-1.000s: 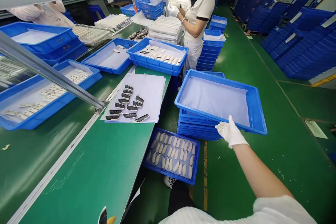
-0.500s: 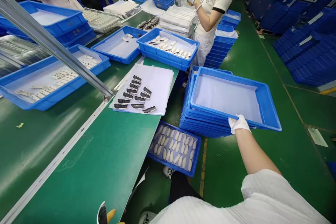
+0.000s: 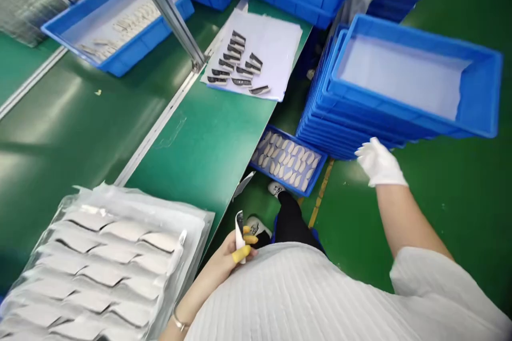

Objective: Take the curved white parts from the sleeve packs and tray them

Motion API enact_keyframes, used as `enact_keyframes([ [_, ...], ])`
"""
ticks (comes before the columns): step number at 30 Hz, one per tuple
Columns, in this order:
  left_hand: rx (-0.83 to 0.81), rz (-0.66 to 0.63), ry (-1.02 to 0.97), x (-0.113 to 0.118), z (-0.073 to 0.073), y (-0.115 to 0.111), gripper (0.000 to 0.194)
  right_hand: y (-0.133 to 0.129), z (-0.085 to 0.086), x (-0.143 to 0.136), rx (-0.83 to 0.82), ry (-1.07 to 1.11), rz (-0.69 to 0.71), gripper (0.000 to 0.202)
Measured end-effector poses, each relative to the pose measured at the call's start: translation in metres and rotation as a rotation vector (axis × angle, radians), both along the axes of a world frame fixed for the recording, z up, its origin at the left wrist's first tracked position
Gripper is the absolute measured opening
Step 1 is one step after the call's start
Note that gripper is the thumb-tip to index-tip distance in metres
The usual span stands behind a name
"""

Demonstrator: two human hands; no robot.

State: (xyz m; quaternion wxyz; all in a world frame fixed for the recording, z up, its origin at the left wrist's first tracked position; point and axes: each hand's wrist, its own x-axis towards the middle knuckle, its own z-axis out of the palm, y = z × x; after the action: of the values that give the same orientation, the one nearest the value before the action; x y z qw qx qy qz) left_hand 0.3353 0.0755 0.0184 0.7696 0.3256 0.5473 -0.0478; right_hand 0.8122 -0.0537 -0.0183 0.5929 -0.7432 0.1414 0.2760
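Note:
My left hand (image 3: 242, 248), with yellow finger covers, is closed on a small curved black-and-white piece (image 3: 240, 232) beside the table edge. My right hand (image 3: 380, 164), in a white glove, is apart from the tray stack and holds nothing; its fingers are spread a little. Just above it, a blue tray (image 3: 424, 101) lined with white paper lies on a stack of blue trays (image 3: 320, 120). Several black-and-white pieces (image 3: 241, 82) lie in rows on a white sheet (image 3: 276, 37) on the green table (image 3: 200, 144).
A layered pack of pale curved pieces (image 3: 108, 272) lies at the lower left. Under the table edge stands a blue tray of pale pieces (image 3: 288, 160). A metal post (image 3: 168, 10) rises from the table. More filled blue trays (image 3: 292, 2) stand at the back.
The view has tilted down and shifted left. My right hand has let go of the blue tray's edge. My left hand, mostly out of view before, now shows with the black-and-white piece.

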Motion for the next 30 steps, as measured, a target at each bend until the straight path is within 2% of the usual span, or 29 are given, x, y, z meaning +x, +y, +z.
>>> enact_keyframes([
  [3, 0.084, -0.142, 0.065, -0.027, -0.032, -0.027, 0.065, -0.017, -0.032, -0.148, 0.036, 0.235, 0.298, 0.031],
  [4, 0.127, -0.207, 0.095, -0.033, -0.044, -0.035, 0.063, -0.020, -0.041, -0.196, 0.078, 0.300, 0.450, 0.031],
  [5, 0.171, -0.270, 0.124, -0.037, -0.055, -0.042, 0.061, -0.022, -0.050, -0.240, 0.149, 0.332, 0.776, 0.029],
  [7, 0.248, -0.369, 0.177, -0.039, -0.076, -0.054, 0.056, -0.022, -0.068, -0.306, 0.203, 0.382, 0.918, 0.031],
  [9, 0.313, -0.444, 0.226, -0.032, -0.096, -0.067, 0.050, -0.023, -0.089, -0.343, 0.217, 0.344, 1.026, 0.044],
  [11, 0.367, -0.517, 0.257, -0.019, -0.116, -0.081, 0.046, -0.028, -0.113, -0.353, 0.184, 0.287, 1.051, 0.055],
  [13, 0.384, -0.572, 0.248, -0.002, -0.138, -0.098, 0.044, -0.042, -0.140, -0.344, 0.146, 0.268, 1.033, 0.061],
  [17, 0.359, -0.619, 0.175, 0.043, -0.195, -0.126, 0.049, -0.091, -0.198, -0.297, 0.087, 0.387, 0.837, 0.060],
  [20, 0.412, -0.611, 0.160, 0.088, -0.249, -0.118, 0.051, -0.127, -0.239, -0.257, 0.028, 0.445, 0.743, 0.042],
  [22, 0.503, -0.600, 0.180, 0.118, -0.288, -0.090, 0.051, -0.139, -0.266, -0.237, 0.002, 0.457, 0.749, 0.029],
  [25, 0.682, -0.586, 0.270, 0.146, -0.347, -0.020, 0.050, -0.131, -0.308, -0.228, -0.016, 0.482, 0.751, 0.024],
  [27, 0.797, -0.587, 0.388, 0.145, -0.382, 0.036, 0.048, -0.115, -0.337, -0.237, -0.012, 0.500, 0.753, 0.025],
  [30, 0.923, -0.618, 0.611, 0.115, -0.420, 0.118, 0.045, -0.092, -0.377, -0.261, 0.011, 0.527, 0.753, 0.029],
])
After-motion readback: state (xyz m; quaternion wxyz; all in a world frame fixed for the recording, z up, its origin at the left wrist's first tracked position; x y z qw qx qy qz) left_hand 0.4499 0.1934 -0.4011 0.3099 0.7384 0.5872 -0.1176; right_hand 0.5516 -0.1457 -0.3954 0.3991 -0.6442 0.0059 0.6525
